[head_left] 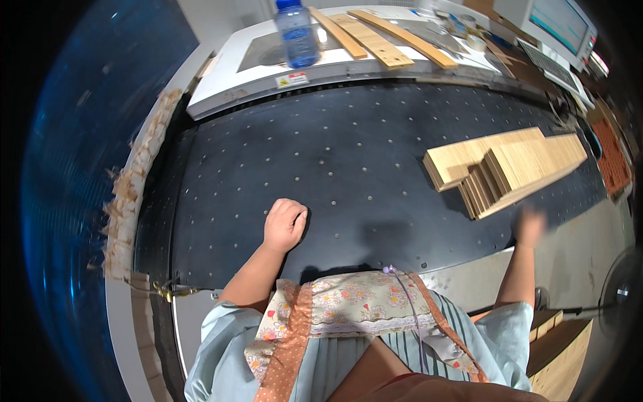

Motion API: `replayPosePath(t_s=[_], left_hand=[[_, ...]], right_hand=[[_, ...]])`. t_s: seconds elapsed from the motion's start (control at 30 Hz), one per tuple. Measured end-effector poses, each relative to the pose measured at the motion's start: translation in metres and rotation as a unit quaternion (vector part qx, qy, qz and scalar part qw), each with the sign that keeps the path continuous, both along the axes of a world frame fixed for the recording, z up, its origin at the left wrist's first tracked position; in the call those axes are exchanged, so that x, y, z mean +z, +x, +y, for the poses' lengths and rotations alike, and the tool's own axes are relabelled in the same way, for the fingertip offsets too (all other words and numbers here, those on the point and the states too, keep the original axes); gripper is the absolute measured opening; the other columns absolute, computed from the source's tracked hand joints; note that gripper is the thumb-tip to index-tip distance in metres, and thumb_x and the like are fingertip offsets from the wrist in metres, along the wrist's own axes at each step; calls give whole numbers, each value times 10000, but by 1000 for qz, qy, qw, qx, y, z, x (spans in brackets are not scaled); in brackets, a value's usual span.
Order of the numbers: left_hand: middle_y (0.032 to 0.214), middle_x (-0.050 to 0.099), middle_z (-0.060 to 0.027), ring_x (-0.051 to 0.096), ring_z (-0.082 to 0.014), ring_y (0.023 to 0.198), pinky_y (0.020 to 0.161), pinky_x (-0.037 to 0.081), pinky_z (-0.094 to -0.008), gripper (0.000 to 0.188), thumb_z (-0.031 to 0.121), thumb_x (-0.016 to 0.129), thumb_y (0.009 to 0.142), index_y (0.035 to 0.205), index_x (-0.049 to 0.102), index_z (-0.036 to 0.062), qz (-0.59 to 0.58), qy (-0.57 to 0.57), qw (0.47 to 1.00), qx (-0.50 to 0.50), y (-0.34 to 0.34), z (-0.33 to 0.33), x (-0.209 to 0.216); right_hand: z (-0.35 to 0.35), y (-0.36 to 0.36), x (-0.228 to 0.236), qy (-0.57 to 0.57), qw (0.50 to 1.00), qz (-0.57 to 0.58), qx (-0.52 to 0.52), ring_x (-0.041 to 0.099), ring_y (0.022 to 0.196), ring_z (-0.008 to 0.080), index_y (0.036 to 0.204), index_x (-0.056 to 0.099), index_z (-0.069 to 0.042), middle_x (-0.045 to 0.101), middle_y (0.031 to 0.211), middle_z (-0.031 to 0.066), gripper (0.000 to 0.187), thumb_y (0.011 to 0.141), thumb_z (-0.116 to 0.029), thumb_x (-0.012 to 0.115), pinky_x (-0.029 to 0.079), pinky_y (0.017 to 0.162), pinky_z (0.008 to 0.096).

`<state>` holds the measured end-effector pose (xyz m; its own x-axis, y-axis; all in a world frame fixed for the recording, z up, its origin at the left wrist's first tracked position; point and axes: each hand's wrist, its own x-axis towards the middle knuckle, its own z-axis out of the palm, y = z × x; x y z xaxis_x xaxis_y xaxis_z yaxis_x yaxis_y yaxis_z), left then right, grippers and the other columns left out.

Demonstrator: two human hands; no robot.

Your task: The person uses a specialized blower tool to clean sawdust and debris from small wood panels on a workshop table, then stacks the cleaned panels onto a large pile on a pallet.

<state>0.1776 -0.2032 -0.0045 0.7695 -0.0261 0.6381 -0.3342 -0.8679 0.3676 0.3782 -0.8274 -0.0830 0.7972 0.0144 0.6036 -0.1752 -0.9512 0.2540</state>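
My left hand rests in a loose fist on the black table, which is dotted with small pale studs. Nothing shows in its curled fingers. Over by the table's right front edge, my right hand is smeared by motion, so its fingers cannot be made out. It is just in front of a stack of light wooden boards. The boards lie in uneven layers, with their near left ends stepped.
Behind the table, a white machine bed carries a blue water bottle and several wooden strips. A monitor and keyboard stand at the far right. More wooden pieces lie low at the right.
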Motion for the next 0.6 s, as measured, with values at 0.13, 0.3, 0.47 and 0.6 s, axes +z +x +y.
replayPosePath(t_s=[0.13,0.3,0.47,0.6], left_hand=[[777,589,-80,551,-268,765,704,456,-361,28,76,612,761,767,605,49,-3,0,1000,-7,-2,3,-1],[778,588,-75,554,-266,770,702,461,-358,23,77,610,766,767,607,55,-10,-9,1000,2,-2,4,-3],[779,590,-79,556,-271,775,712,461,-361,25,72,611,756,764,602,50,-11,-9,1000,7,3,4,-1],[764,590,-80,556,-273,762,713,456,-361,27,60,614,741,755,599,42,0,-24,1000,6,-3,10,-5]], right_hand=[[0,4,0,-19,998,54,-26,585,858,341,997,625,-99,610,923,183,227,788,-140,550,483,747,438],[-52,22,-37,-34,997,-66,26,590,803,315,1008,618,-60,601,901,183,225,846,-197,543,497,686,403],[-41,7,-23,9,999,-33,-27,600,852,303,1020,626,-93,598,917,180,227,868,-220,517,506,704,404],[12,-1,7,30,995,40,-83,605,809,309,988,621,-94,581,910,174,227,868,-249,506,507,676,397]])
